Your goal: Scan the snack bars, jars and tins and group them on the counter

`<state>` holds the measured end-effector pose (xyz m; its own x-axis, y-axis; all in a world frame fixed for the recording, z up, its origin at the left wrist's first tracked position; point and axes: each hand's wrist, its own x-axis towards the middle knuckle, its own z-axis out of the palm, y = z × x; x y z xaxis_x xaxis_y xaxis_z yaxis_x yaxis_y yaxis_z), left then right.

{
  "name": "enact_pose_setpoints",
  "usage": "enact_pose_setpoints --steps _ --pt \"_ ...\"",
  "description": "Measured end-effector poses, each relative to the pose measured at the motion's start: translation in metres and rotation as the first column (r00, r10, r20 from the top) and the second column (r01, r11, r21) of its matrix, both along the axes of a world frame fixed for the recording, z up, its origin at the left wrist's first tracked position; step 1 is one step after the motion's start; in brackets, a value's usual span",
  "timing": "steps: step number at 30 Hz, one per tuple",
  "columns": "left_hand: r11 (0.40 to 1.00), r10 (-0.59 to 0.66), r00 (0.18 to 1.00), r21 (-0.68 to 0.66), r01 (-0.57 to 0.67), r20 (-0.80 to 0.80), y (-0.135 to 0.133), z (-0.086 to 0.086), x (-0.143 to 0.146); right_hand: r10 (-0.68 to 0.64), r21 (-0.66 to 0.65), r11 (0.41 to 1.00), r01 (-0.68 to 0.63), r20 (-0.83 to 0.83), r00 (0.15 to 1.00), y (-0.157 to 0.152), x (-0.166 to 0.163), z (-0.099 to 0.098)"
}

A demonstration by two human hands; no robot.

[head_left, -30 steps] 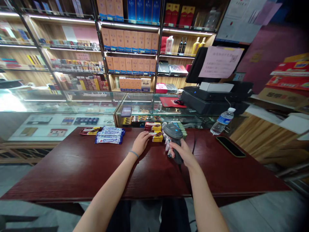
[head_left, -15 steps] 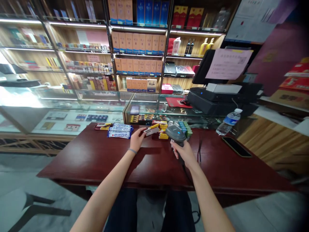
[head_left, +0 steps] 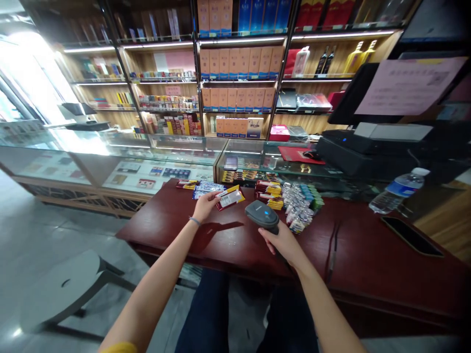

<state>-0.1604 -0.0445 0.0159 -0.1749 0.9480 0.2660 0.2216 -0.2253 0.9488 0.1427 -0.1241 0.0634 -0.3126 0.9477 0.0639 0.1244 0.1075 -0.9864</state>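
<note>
pack (head_left: 230, 197): held above table (head_left: 172, 220), label up, just left of scanner (head_left: 262, 214)
left hand (head_left: 204, 206): fingers pinch pack's end
right hand (head_left: 283, 240): fingers wrapped round scanner grip
tip: I'd square label to scanner, keep fingers off barcode

Shop interior, strip-lit wooden wall shelves (head_left: 235, 73), glass display counters (head_left: 110, 152) in front, dark red wood bench (head_left: 368, 255), glossy grey floor (head_left: 37, 230), grey stool (head_left: 62, 289) lower left, daylight blowing out window (head_left: 25, 83) far left

One head-worn camera looks forward and down, close over the red table (head_left: 368, 255), toward shelves (head_left: 235, 73).
</note>
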Motion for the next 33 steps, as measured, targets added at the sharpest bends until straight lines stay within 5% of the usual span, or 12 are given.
enact_pose_setpoints --steps 8,16,26,33 --pt "0.992 0.111 0.974 0.087 -0.096 -0.196 -0.010 0.008 -0.010 0.059 0.040 0.997 -0.064 0.117 0.991 -0.006 -0.014 0.000" --pt "0.999 0.025 0.999 0.041 -0.023 -0.045 -0.013 0.009 -0.031 0.042 0.048 0.998 -0.048 0.104 0.994 -0.011 -0.025 0.007" --pt "0.929 0.362 0.845 0.229 -0.291 -0.394 -0.030 0.021 -0.157 -0.078 0.013 0.997 0.076 0.126 0.989 -0.001 -0.029 -0.010" --pt "0.925 0.377 0.800 0.228 -0.303 -0.466 -0.009 0.017 -0.209 -0.117 -0.011 0.993 0.120 0.168 0.979 0.010 -0.048 -0.015"
